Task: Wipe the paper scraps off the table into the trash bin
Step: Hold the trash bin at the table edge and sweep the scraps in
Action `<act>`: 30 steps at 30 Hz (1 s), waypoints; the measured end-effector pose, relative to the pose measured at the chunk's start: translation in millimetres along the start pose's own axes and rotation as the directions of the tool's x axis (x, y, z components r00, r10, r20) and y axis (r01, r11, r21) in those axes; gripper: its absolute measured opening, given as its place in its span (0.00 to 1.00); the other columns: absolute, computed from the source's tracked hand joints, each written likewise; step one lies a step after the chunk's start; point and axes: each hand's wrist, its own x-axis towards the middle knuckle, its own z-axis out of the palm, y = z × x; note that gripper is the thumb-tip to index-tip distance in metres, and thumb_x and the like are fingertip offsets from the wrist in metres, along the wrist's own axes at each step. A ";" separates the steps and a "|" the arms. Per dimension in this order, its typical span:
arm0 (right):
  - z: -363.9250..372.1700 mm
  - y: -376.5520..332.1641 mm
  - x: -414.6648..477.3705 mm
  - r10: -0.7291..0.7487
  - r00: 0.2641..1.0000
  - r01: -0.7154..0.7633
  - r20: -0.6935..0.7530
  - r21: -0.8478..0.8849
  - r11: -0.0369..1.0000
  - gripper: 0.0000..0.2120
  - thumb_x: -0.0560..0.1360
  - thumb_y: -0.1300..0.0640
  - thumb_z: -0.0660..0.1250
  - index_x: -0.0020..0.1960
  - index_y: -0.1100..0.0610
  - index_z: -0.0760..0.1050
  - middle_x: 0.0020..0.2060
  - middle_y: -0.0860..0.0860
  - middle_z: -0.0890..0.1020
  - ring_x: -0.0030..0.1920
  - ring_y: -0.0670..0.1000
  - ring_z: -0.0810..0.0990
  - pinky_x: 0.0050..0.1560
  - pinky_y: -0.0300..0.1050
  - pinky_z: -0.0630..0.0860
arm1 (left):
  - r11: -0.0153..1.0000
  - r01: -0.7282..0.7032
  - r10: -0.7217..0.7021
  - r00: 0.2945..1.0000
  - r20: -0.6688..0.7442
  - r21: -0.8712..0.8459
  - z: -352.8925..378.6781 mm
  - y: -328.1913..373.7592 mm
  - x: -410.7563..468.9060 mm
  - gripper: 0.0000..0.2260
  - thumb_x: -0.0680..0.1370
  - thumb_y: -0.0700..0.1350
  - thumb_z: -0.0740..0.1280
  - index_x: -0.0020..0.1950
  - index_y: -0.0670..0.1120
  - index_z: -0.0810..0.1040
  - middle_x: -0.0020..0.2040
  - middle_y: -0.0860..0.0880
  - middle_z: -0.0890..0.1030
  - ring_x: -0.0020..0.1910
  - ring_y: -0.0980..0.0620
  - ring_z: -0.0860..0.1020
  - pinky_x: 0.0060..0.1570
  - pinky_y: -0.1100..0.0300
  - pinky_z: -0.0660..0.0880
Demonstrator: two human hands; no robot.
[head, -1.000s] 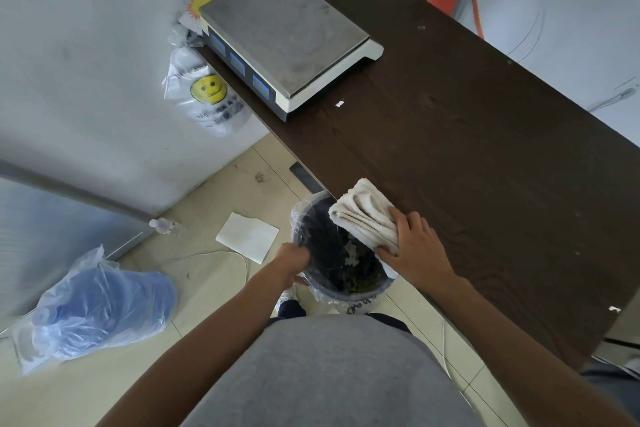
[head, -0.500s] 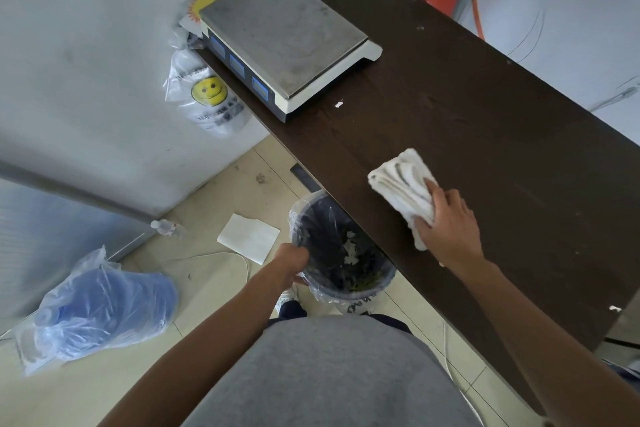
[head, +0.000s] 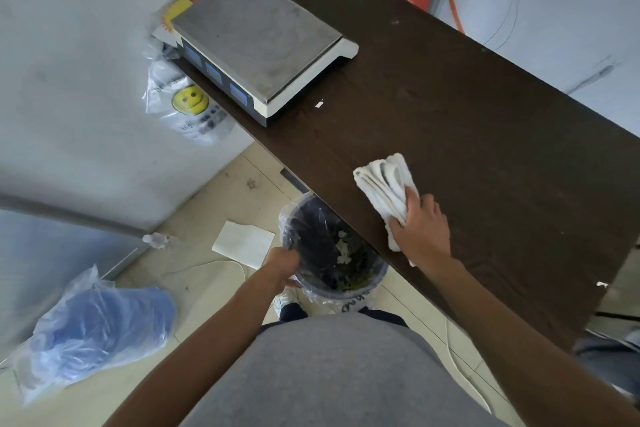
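R hand [head: 420, 229] clamps white cloth [head: 384, 184] on table [head: 485, 135], L hand [head: 282, 262] grips bin rim [head: 287, 218] just left w/ scraps [head: 343, 250] inside.

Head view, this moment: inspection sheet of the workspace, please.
Surface: dark wooden table, two paper scraps left on it.
Job's things: white cloth on the table; lined trash bin below its edge, scraps inside.
Clutter: weighing scale; plastic bags, paper sheet on floor.
Grippers: right hand grips cloth; left hand holds bin rim.
Cables: white cord on floor.
Surroundings: white wall, tiled floor.
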 end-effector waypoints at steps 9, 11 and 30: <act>24.2 -17.7 -47.8 -0.177 0.978 0.168 0.107 0.090 0.982 0.33 0.73 0.42 0.66 0.74 0.50 0.60 0.52 0.51 0.71 0.50 0.53 0.75 0.52 0.50 0.75 | 1.000 0.008 -0.008 1.000 0.011 0.022 8.5 0.2 0.8 0.07 0.77 0.32 0.61 0.46 0.41 0.77 0.44 0.45 0.79 0.39 0.49 0.80 0.29 0.55 0.82; 21.1 -12.7 -56.1 -0.138 0.989 0.131 0.056 0.105 0.986 0.33 0.73 0.43 0.67 0.74 0.51 0.60 0.51 0.50 0.71 0.47 0.52 0.74 0.49 0.48 0.74 | 0.999 0.006 -0.008 0.999 0.033 0.044 10.7 0.2 2.7 0.07 0.78 0.33 0.60 0.52 0.39 0.77 0.45 0.45 0.79 0.40 0.49 0.79 0.30 0.55 0.82; -17.7 93.4 -150.3 0.620 0.766 -0.589 -0.167 0.203 0.782 0.31 0.76 0.46 0.67 0.73 0.55 0.61 0.56 0.60 0.72 0.54 0.62 0.75 0.56 0.59 0.75 | 0.913 -0.106 0.025 0.979 0.204 0.394 88.5 15.8 3.7 0.13 0.79 0.36 0.61 0.64 0.35 0.74 0.53 0.37 0.81 0.45 0.41 0.81 0.35 0.51 0.81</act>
